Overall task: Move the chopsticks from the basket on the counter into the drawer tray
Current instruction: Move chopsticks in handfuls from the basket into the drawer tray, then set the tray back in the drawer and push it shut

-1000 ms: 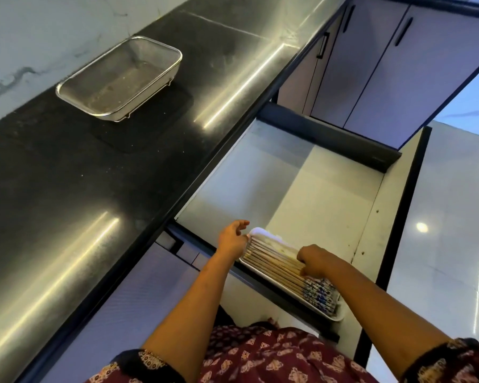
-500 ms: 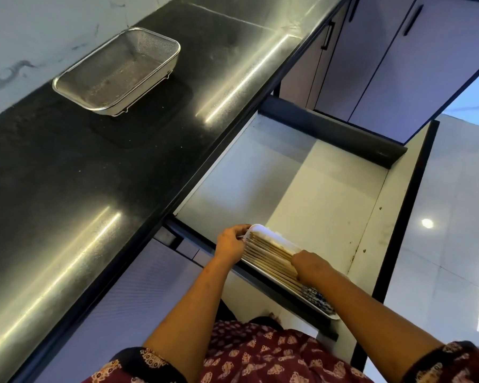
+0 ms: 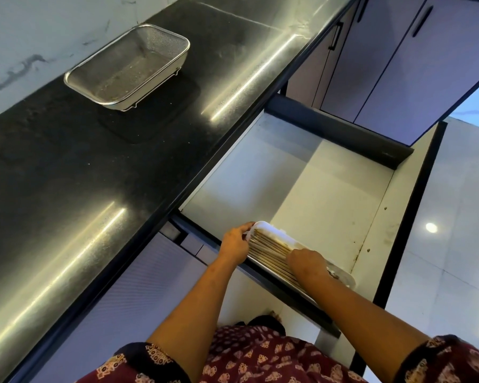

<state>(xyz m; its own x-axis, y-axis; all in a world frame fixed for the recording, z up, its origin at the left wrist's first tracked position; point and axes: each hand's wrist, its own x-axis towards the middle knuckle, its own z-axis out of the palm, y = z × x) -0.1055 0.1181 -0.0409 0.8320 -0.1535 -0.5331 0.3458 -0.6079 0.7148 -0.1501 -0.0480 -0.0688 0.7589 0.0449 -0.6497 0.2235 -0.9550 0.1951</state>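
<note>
Drawer (image 3: 302,172) floor lies bare toward 12 o'clock of the tray (image 3: 271,234); table (image 3: 67,175) edge overhangs at 9 o'clock.

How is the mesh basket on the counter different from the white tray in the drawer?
The mesh basket looks empty, while the white tray holds a row of chopsticks. The basket is metal mesh with deep walls; the tray is solid white and shallow. Nothing touches the basket; the left hand grips the tray's end and the right hand rests on the chopsticks. Both are rectangular with rounded corners.
</note>
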